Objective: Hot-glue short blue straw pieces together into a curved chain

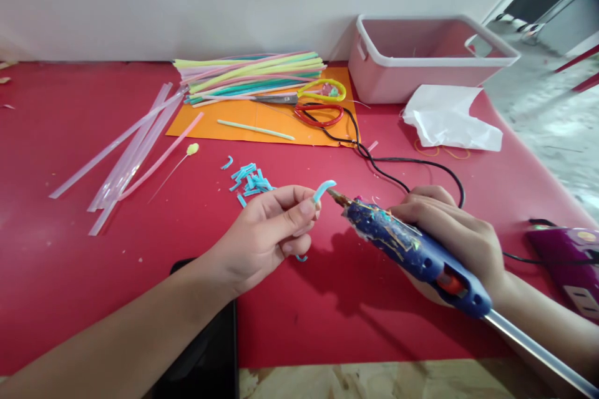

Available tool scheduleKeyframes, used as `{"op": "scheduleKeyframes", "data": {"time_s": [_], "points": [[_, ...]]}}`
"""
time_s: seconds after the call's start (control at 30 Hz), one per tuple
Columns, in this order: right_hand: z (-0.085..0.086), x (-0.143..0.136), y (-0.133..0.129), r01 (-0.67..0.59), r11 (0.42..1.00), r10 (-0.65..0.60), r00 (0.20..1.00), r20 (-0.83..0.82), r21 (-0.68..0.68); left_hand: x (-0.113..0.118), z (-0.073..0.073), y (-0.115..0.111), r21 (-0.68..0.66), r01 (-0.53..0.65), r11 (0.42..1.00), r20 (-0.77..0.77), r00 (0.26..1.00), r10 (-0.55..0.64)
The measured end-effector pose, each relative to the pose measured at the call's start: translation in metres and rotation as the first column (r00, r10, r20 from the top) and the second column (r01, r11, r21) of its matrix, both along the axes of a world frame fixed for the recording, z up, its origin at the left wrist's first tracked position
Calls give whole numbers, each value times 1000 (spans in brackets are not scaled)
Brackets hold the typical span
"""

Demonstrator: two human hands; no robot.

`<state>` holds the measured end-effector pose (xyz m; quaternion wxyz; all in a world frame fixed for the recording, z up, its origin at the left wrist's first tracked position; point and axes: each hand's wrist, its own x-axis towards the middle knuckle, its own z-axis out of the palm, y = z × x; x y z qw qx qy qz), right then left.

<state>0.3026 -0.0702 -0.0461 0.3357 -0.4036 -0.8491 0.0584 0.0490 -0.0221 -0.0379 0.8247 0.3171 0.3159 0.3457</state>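
Between thumb and forefinger, my left hand (269, 234) pinches a short, curved light-blue pipe cleaner piece (324, 189). My right hand (456, 237) is wrapped round a blue hot glue gun (402, 240), smeared with old glue and bits. Its metal nozzle points left, at or very close to the tip of the blue piece; whether they touch I cannot tell. A clear glue stick (538, 352) sticks out of the gun's back end. Just beyond my left hand lies a small heap of cut light-blue pieces (253, 182). One more blue bit shows below my left fingers.
Bundled coloured pipe cleaners (248, 78) and scissors (304, 100) lie on an orange sheet (210, 128). Clear glue sticks (135, 156) are at left. A pink bin (397, 78), white paper (449, 118), a black cord (421, 161) and a purple power strip (564, 262) occupy the right.
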Motion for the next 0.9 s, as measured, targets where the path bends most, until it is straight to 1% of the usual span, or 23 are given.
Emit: {"op": "scheduleKeyframes", "data": {"time_s": [0.2,0.37,0.5,0.7,0.9], "points": [[1,-3,-3,7,1000,-7,1000,11,0,1,-3,0,14,-50,999,-44,998,50],[3,-6,-5,32,999,-32,999,13,-2,4,-3,0,78,-67,995,-82,994,74],[5,-9,-4,30,999,-31,999,29,12,5,-3,0,118,-82,990,-128,987,97],[3,-10,-2,29,999,-30,999,34,17,5,-1,-1,102,-100,990,-144,983,114],[3,-10,-3,38,999,-39,998,42,11,4,0,-3,124,-112,986,-166,977,132]]}}
